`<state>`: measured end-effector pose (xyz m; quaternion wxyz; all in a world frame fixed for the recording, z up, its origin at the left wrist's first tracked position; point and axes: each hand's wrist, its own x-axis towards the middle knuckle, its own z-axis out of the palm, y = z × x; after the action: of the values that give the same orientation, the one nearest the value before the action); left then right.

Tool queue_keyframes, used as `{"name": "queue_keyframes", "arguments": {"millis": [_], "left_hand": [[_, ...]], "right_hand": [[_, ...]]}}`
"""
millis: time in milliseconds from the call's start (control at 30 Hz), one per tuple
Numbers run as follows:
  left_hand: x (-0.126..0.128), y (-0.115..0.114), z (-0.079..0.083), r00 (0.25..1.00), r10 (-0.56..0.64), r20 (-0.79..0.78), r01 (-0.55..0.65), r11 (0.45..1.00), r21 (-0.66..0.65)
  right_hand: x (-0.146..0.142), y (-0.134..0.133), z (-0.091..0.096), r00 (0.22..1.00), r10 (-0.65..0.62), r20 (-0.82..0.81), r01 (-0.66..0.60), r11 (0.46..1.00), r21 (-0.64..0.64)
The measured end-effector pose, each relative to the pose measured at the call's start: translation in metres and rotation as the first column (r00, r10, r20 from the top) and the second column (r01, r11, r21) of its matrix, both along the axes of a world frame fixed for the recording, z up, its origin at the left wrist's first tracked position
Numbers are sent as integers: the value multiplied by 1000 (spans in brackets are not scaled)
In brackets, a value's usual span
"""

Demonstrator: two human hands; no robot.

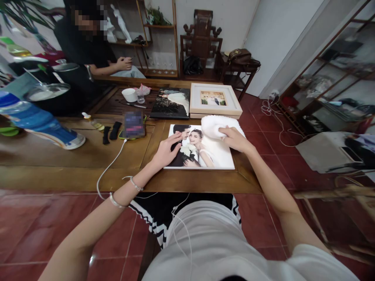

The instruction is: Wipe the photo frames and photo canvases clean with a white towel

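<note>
Head view. The photo panel lies flat on the wooden table, close to its near edge and directly before the person. It shows a couple, one figure in dark clothing and one in white, with a white bouquet.

The left hand rests on the left part of the panel, fingers extended, nothing gripped. The right hand is closed on a white cloth, which covers the panel's upper right corner. The two hands are apart, one at each side of the panel.

Beyond the panel, a dark photo panel and a white picture frame lie side by side. To the left is a phone with a white cable attached; the phone's display is blurred. Two small black items lie just beside it, with a small bottle near them. A white cup stands farther back. Across the table sits another person, hands together, clear of the work.
</note>
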<state>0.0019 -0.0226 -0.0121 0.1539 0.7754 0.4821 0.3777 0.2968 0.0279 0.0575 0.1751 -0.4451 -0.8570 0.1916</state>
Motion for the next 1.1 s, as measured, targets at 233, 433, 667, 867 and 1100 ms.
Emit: {"name": "queue_keyframes", "arguments": {"millis": [233,433,667,867,1100], "left_hand": [[1,-1,0,1000,2,15,-2,1000,-4],[-1,0,0,1000,-3,-1,3,1000,1],[0,-1,1,1000,-2,-13,2,1000,0],[0,0,0,1000,-7,-10,7,1000,-6],[1,0,0,1000,-6,-4,6,1000,12]], "right_hand": [[21,-112,16,966,166,198,-140,981,-137],[27,-131,18,952,188,241,-135,966,-221],[9,-29,2,984,166,58,-164,986,-38],[-5,21,-11,999,47,21,-48,997,68],[-1,-62,-7,980,10,198,-14,1000,19]]}}
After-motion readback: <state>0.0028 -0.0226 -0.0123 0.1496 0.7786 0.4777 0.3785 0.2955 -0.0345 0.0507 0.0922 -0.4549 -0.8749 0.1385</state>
